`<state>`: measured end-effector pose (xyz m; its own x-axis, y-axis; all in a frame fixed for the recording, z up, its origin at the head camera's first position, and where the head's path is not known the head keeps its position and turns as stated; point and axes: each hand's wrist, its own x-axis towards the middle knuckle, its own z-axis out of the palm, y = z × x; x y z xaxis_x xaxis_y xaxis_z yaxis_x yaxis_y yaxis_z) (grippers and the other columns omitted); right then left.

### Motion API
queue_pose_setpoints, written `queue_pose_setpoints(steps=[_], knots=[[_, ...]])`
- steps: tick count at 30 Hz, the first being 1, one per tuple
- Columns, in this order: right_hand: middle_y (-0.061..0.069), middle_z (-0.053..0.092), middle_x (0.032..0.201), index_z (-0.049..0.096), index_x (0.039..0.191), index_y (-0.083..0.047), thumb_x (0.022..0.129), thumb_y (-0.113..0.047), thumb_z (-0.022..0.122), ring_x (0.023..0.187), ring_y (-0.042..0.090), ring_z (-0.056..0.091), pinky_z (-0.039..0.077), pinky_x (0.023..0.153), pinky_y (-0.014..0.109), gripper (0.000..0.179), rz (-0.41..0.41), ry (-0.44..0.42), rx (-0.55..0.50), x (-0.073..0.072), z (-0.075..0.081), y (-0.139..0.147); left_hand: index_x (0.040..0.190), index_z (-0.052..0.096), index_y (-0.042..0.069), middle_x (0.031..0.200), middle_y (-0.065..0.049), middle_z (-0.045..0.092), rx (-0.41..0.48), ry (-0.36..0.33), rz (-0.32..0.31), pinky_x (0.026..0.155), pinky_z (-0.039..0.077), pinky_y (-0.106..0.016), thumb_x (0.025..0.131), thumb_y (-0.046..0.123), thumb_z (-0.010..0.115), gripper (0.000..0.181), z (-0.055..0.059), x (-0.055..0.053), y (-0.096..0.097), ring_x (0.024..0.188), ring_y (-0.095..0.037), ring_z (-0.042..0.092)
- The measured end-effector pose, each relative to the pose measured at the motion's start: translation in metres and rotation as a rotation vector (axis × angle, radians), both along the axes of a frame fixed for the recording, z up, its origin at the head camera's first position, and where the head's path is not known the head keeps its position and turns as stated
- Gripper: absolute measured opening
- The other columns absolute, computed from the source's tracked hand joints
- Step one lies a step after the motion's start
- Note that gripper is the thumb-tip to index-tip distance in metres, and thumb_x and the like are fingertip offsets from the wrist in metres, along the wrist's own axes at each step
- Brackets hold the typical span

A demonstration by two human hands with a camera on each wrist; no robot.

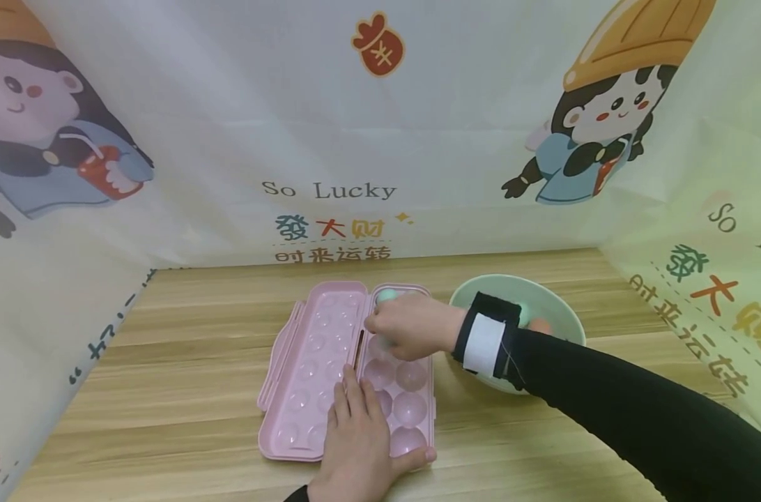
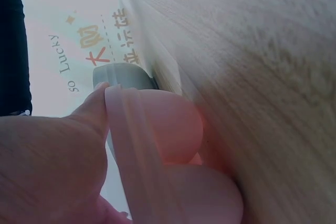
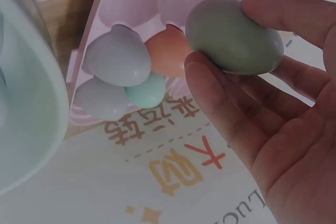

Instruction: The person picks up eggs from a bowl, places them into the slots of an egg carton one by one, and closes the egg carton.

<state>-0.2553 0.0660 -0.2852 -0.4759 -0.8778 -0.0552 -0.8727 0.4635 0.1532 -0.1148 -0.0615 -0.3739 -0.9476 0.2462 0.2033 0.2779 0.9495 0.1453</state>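
My right hand (image 1: 405,324) pinches a green egg (image 3: 234,36) over the pink egg tray (image 1: 305,376); my left hand (image 1: 358,446) lies flat, steadying it.

"So Lucky" and "發大财 时来运转" on the printed backdrop (image 1: 330,209) behind the table.

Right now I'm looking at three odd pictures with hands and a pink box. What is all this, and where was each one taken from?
No machine here: a person wears three cameras. The wide picture comes from the head, the close ones from each wrist. On the wooden table lies an open pink egg tray beside a pale green bowl. The left hand rests on the tray's near edge, thumb at the rim. The right hand holds a green egg in its fingertips above the tray. The right wrist picture also shows several coloured eggs already sitting in the tray's cups.
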Motion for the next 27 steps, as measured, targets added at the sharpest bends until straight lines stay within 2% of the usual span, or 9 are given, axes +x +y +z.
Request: queue_pose_setpoints(steps=[4,8,17,23,27], knots=[[0.001,0.065,0.106,0.063,0.121,-0.011,0.085,-0.014,0.066,0.094,0.012,0.059,0.047,0.081,0.025,0.036,-0.016,-0.013,0.052,0.001,-0.004,-0.005,0.133,0.037,-0.019,0.142,-0.043,0.016,0.01,-0.027,0.0,0.096,0.035,-0.052,0.064,0.085,0.054,0.126,0.001,0.0,0.0,0.125,-0.054,0.031],[0.001,0.063,0.11,0.062,0.124,-0.013,0.087,-0.02,0.068,0.099,0.013,0.058,0.047,0.083,0.026,0.038,-0.032,-0.008,0.095,0.002,-0.008,-0.008,0.134,0.036,-0.019,0.142,-0.042,0.014,0.032,-0.059,-0.002,0.097,0.035,-0.053,0.065,0.084,0.054,0.126,0.001,0.0,0.0,0.126,-0.055,0.029],[0.001,0.065,0.102,0.065,0.117,-0.012,0.084,-0.019,0.073,0.093,0.012,0.06,0.048,0.078,0.022,0.035,-0.012,0.009,0.083,0.002,-0.012,-0.011,0.134,0.036,-0.02,0.142,-0.042,0.014,0.044,-0.045,-0.001,0.096,0.035,-0.053,0.064,0.083,0.055,0.126,0.0,0.0,0.0,0.126,-0.055,0.029],[0.001,0.064,0.095,0.066,0.11,-0.01,0.084,-0.016,0.072,0.09,0.011,0.06,0.046,0.077,0.019,0.027,0.027,0.06,0.071,0.0,-0.021,-0.012,0.134,0.035,-0.021,0.142,-0.042,0.014,0.052,-0.047,-0.001,0.097,0.034,-0.053,0.065,0.083,0.056,0.126,0.001,0.0,0.0,0.126,-0.055,0.029],[0.001,0.061,0.095,0.066,0.112,-0.012,0.084,-0.016,0.072,0.089,0.011,0.057,0.046,0.076,0.02,0.028,0.009,0.09,0.089,0.0,-0.025,-0.013,0.134,0.034,-0.021,0.142,-0.042,0.014,0.068,-0.062,-0.001,0.097,0.034,-0.054,0.065,0.082,0.057,0.126,0.0,0.0,0.0,0.126,-0.055,0.028]])
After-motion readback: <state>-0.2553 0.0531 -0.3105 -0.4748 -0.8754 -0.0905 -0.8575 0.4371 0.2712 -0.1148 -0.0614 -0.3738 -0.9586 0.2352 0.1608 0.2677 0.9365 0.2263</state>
